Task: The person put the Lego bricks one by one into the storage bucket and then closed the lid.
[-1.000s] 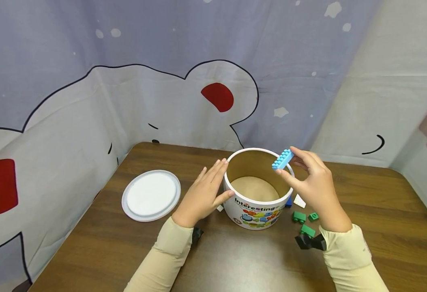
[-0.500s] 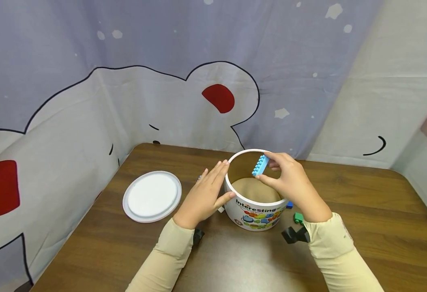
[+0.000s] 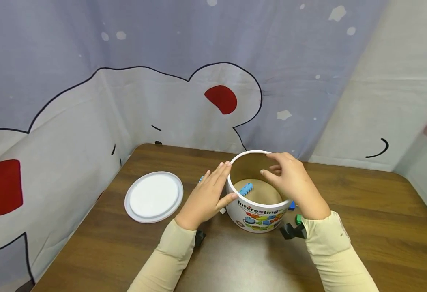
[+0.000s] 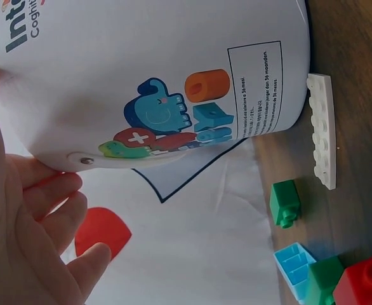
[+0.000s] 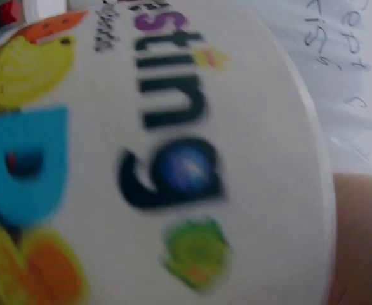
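A light blue studded building brick (image 3: 246, 189) lies inside the white bucket (image 3: 240, 213), on its tan bottom. Over the bucket's right rim my right hand (image 3: 296, 180) hovers with its fingers loosely bent, the thumb apart from them and nothing between. My left hand (image 3: 204, 198) rests against the left side of the bucket, fingers straight and touching near the rim. The bucket's printed wall (image 4: 110, 76) fills much of the left wrist view. In the right wrist view, the blurred bucket wall (image 5: 262, 127) covers most of the frame and the hand's fingertips are hidden.
A round white lid (image 3: 154, 197) lies on the table's left. Beside the bucket are a white brick (image 4: 324, 130), green bricks (image 4: 285, 202), a light blue brick (image 4: 295, 270) and a red one (image 4: 365, 283). Blue (image 3: 291, 206) and green (image 3: 299, 219) bricks sit at right.
My right hand moved left over the bucket with the light blue brick, then let it go; the brick now lies inside. My left hand has stayed at the bucket's side.
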A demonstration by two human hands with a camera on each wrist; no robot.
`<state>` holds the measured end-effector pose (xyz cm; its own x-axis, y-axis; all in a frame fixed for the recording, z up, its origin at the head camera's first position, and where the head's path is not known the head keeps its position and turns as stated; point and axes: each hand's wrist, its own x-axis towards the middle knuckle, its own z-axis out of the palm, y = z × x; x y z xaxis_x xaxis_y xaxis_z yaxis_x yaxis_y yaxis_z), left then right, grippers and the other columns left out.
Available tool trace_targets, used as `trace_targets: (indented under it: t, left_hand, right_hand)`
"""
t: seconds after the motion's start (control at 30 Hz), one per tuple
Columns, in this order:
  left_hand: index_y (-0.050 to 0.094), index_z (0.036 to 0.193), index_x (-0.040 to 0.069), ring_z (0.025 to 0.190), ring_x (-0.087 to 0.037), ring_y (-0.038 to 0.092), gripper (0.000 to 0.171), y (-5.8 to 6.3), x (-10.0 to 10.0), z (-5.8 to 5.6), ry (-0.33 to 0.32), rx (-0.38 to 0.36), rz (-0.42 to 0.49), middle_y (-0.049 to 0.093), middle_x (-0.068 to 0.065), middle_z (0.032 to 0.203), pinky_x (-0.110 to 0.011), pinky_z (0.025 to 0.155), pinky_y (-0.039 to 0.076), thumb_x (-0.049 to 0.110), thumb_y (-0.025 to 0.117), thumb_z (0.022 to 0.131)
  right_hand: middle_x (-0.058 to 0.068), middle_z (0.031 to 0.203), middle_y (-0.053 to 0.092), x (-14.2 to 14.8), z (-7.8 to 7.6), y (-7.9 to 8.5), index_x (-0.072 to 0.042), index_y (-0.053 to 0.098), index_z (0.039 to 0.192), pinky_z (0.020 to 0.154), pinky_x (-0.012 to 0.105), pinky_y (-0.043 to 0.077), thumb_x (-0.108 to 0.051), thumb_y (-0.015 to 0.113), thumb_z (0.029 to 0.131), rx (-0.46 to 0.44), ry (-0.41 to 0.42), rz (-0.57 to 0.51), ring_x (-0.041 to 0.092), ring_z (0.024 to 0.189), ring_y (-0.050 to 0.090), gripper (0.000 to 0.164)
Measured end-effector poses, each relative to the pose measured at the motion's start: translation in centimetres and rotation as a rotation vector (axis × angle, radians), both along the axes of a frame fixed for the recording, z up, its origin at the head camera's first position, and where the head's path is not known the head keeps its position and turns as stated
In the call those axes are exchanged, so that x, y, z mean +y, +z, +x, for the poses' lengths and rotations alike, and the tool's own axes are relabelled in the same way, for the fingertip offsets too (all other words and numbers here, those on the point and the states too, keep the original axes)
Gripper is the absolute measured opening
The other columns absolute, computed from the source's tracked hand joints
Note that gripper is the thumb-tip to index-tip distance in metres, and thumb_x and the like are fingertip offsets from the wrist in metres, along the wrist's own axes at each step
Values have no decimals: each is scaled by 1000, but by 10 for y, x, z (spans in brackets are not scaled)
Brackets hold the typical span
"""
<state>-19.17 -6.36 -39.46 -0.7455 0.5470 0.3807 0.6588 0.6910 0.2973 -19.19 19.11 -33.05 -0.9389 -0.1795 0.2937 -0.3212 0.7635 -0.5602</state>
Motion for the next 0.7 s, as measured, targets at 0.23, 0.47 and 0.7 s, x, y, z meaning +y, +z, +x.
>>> trace_targets:
  t: [0.23,0.47,0.7]
  left_hand:
    - [25,161,4,154,-21,20,80,-1,0,0,-1,-1,8,26,-9,166,-48,124,20,49,55,102]
    - [25,160,3,153,-23,22,82,0,-2,0,-17,1,27,27,-10,166,-50,123,22,59,42,103]
    - [25,160,3,153,-24,22,84,-1,-3,1,-23,6,28,27,-11,166,-53,122,25,64,36,103]
  right_hand:
    - [15,99,69,25,13,0,2,72,112,80,28,57,-4,75,89,329,24,-55,26,86,68,24]
    - [10,97,68,59,24,-8,1,72,107,79,3,45,-1,71,91,373,-22,-104,-2,87,57,16]
    - [14,101,69,90,29,-20,0,71,111,75,16,52,-12,71,95,168,-79,6,11,87,64,21]
